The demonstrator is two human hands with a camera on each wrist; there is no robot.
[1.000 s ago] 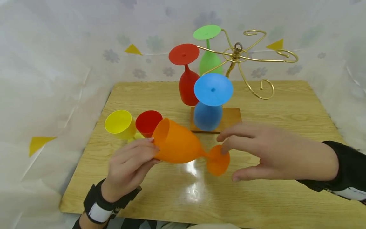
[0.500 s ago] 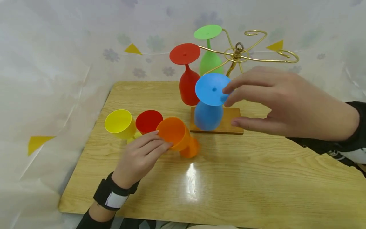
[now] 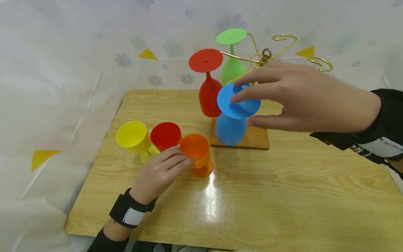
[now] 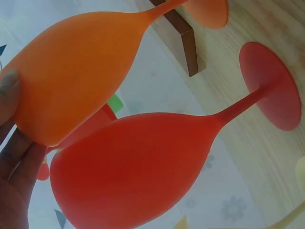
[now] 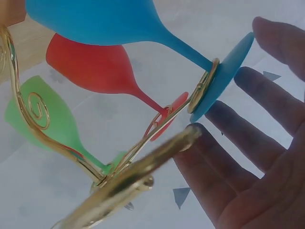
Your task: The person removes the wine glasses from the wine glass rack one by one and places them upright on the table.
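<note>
Lying under it all, wooden table, white sheeting behind. Standing upright near the left edge, orange goblet, touching the red goblet, yellow goblet just beyond. Gripping the orange bowl with curled fingers, left hand. Hanging upside down on the gold rack, blue goblet, red and green ones behind. Resting spread, straight fingers on the blue foot, right hand, thumb below.

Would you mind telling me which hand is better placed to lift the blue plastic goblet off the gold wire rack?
Probably the right hand: its fingers already touch the foot of the blue plastic goblet hanging on the gold wire rack. The left hand holds the orange plastic goblet.
</note>
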